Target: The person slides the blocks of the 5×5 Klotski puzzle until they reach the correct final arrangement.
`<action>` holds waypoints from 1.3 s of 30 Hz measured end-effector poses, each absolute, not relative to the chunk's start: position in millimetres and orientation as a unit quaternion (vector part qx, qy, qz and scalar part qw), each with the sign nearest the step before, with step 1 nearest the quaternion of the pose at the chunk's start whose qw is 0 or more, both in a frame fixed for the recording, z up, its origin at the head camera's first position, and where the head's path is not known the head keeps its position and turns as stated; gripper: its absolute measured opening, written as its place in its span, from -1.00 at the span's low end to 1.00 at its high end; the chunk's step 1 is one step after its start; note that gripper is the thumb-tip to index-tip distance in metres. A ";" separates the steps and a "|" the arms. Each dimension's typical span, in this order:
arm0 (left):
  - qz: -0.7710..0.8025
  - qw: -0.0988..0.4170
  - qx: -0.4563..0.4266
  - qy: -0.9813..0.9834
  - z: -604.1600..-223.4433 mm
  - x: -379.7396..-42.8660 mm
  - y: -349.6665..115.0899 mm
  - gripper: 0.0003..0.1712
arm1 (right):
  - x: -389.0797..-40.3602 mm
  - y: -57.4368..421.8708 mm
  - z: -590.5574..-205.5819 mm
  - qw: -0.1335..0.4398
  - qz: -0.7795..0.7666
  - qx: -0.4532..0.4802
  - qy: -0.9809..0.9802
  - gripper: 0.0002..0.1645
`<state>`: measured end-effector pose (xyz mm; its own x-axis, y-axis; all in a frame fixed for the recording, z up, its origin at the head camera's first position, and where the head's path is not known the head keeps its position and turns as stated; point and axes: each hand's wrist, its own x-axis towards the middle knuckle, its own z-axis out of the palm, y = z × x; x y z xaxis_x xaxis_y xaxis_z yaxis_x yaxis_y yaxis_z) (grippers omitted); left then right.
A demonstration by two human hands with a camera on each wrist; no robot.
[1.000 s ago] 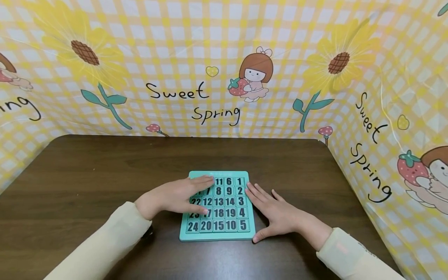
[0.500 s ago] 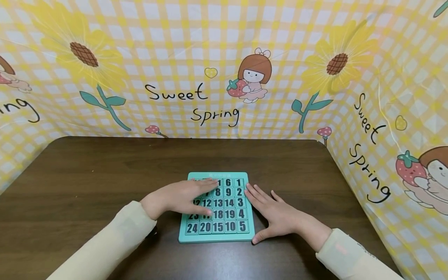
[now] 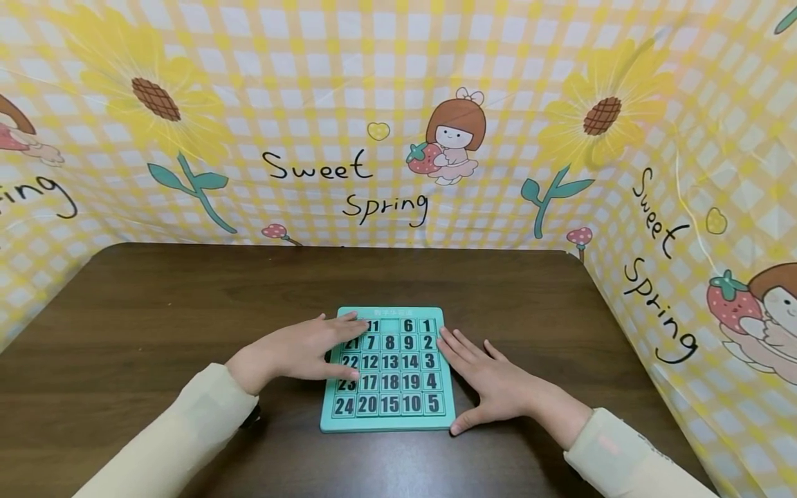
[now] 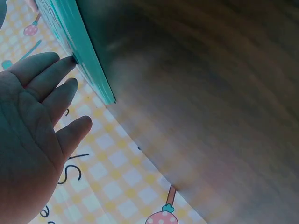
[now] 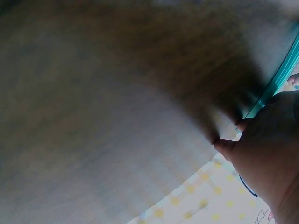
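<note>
A teal number slide puzzle (image 3: 389, 423) lies flat on the brown table, its black-numbered tiles in rows. In its top row a gap shows between the 11 tile (image 3: 373, 326) and the 6 tile (image 3: 407, 326). My left hand (image 3: 305, 348) reaches over the puzzle's left side with fingers extended, the fingertips at the 11 tile and the thumb over the left columns. It hides the top left corner tile. My right hand (image 3: 495, 380) rests along the right edge, fingers straight against the frame and thumb at the near right corner. The left wrist view shows the left palm (image 4: 32, 126) beside the teal frame edge (image 4: 91, 56).
The brown table (image 3: 187, 297) runs out on all sides of the puzzle. A yellow checked cloth (image 3: 324, 83) with sunflowers and lettering hangs behind the table and along its sides.
The left hand first moved slightly right, then back left. The 11 tile has slid one place left, which leaves the gap beside the 6 tile. The right hand has stayed put.
</note>
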<state>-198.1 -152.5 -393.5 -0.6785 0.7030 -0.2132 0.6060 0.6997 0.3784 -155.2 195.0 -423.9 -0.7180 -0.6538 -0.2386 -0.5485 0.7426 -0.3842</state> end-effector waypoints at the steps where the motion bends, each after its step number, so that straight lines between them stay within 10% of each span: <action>1: 0.141 0.173 0.362 0.905 -393.6 -197.4 -152.6 0.02 | -155.2 195.1 -424.2 0.182 -0.143 -0.328 0.916 0.55; 39: 0.123 0.217 0.384 0.889 -392.1 -207.5 -101.8 0.03 | -156.0 195.4 -423.9 0.181 -0.147 -0.329 0.915 0.54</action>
<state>-207.5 -101.8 -392.1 -0.6104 0.7366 -0.2913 0.6300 0.6744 0.3851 -156.0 195.4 -423.9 -0.7184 -0.6551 -0.2339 -0.5487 0.7404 -0.3883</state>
